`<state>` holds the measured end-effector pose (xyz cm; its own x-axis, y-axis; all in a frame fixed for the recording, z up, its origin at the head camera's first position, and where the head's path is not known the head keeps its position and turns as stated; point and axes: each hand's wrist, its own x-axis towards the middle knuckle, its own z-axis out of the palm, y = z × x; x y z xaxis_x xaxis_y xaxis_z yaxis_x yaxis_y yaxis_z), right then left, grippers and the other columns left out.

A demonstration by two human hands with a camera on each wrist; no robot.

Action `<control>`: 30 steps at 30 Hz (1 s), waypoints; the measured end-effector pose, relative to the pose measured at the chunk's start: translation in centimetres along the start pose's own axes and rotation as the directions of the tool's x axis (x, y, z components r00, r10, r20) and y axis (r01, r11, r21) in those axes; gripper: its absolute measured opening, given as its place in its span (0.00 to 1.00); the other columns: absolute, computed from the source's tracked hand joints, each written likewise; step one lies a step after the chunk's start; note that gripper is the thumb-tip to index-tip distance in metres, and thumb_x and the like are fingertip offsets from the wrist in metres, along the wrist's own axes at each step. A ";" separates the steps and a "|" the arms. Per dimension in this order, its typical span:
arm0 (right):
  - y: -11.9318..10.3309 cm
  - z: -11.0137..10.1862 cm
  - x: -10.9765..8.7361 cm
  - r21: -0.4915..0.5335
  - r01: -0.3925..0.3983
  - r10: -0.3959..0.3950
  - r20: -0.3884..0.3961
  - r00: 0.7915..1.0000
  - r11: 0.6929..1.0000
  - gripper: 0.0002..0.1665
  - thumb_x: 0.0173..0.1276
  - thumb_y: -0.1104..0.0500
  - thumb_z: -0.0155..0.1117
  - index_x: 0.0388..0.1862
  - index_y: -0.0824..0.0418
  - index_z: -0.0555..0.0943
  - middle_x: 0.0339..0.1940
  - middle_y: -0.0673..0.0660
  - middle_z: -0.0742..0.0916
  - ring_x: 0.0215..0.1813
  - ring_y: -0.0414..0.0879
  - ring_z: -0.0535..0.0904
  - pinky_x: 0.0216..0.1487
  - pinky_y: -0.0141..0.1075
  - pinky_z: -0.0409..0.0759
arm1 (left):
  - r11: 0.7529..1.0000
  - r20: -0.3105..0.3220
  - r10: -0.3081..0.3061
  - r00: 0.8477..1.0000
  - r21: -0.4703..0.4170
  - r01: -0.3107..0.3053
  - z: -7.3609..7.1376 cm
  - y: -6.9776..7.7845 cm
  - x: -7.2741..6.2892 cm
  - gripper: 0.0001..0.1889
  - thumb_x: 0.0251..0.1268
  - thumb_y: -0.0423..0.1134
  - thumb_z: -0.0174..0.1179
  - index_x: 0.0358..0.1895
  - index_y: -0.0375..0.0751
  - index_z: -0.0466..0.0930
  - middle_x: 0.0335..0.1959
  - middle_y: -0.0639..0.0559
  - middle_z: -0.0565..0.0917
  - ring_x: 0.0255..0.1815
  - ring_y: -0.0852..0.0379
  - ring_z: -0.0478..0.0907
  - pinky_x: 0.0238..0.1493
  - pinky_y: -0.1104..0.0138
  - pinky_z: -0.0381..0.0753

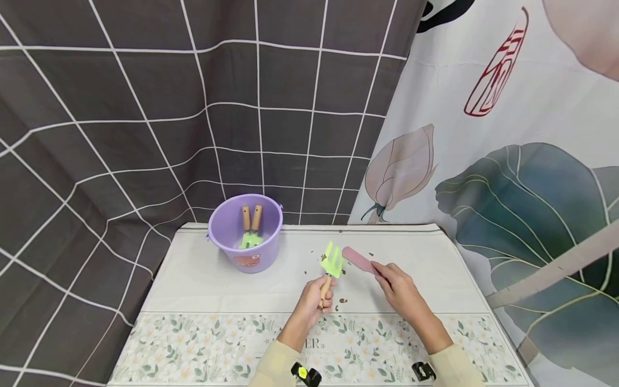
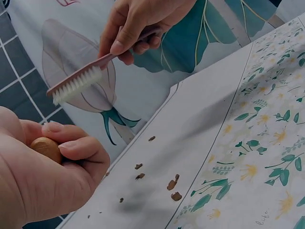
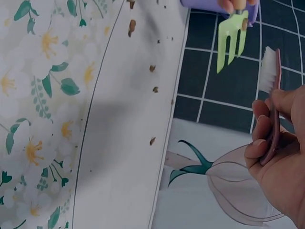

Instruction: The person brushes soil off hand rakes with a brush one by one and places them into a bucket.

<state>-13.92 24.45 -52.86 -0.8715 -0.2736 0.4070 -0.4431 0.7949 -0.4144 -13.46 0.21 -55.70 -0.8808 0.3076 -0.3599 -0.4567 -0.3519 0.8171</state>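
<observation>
My left hand point(image 1: 311, 299) grips the wooden handle of a small green garden fork point(image 1: 332, 261), its tines pointing up and away. A brown fleck clings to the fork's head. In my right hand point(image 1: 400, 289) is a pink brush point(image 1: 359, 260), held by its handle with the white bristles point(image 3: 269, 71) facing the fork. Brush and fork stand apart, both raised over the table. In the left wrist view the round end of the wooden handle point(image 2: 46, 150) shows inside the curled fingers; the fork's head is hidden there.
A purple bucket point(image 1: 274, 236) stands at the table's back left, with two wooden-handled green tools point(image 1: 251, 239) in it. Brown crumbs point(image 1: 343, 300) lie scattered on the white table cover point(image 1: 193, 279). Dark gridded and printed curtains hang behind and beside the table.
</observation>
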 end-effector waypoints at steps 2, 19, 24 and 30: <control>-0.2 0.0 0.1 -0.002 0.012 -0.012 -0.001 1.000 1.000 0.22 0.72 0.68 0.67 0.64 0.64 0.82 0.40 0.55 0.85 0.33 0.37 0.72 0.30 0.31 0.75 | 1.000 0.010 -0.011 1.000 -0.016 0.012 0.0 -0.1 0.1 0.14 0.83 0.45 0.43 0.50 0.36 0.70 0.19 0.61 0.66 0.14 0.69 0.59 0.14 0.79 0.60; -1.1 1.4 0.1 -0.083 0.077 -0.065 0.140 0.988 0.994 0.20 0.72 0.64 0.68 0.62 0.60 0.84 0.36 0.50 0.82 0.33 0.37 0.71 0.30 0.30 0.74 | 0.999 0.029 0.000 1.000 -0.037 0.001 0.9 -0.7 -0.3 0.13 0.86 0.45 0.40 0.47 0.41 0.71 0.25 0.57 0.70 0.18 0.67 0.64 0.18 0.78 0.66; -1.2 1.6 0.8 -0.105 0.085 -0.068 0.156 0.985 0.991 0.19 0.71 0.65 0.69 0.60 0.61 0.85 0.34 0.51 0.81 0.32 0.38 0.70 0.29 0.30 0.72 | 0.999 0.032 -0.001 0.999 -0.035 0.002 1.0 -0.8 -0.4 0.14 0.87 0.44 0.39 0.46 0.41 0.71 0.25 0.57 0.70 0.18 0.67 0.64 0.18 0.78 0.66; -0.8 1.5 2.1 -0.119 0.072 -0.051 0.170 0.984 0.990 0.18 0.72 0.65 0.68 0.60 0.62 0.86 0.33 0.52 0.81 0.30 0.38 0.71 0.28 0.31 0.73 | 1.000 0.034 0.002 0.999 -0.029 -0.001 1.1 -0.7 -0.5 0.15 0.87 0.45 0.39 0.49 0.39 0.70 0.26 0.57 0.69 0.19 0.67 0.63 0.18 0.78 0.65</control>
<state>-15.66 22.44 -52.88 -0.8708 -0.4017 0.2833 -0.4763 0.8320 -0.2845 -12.57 1.28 -55.65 -0.8771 0.3368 -0.3424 -0.4590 -0.3775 0.8043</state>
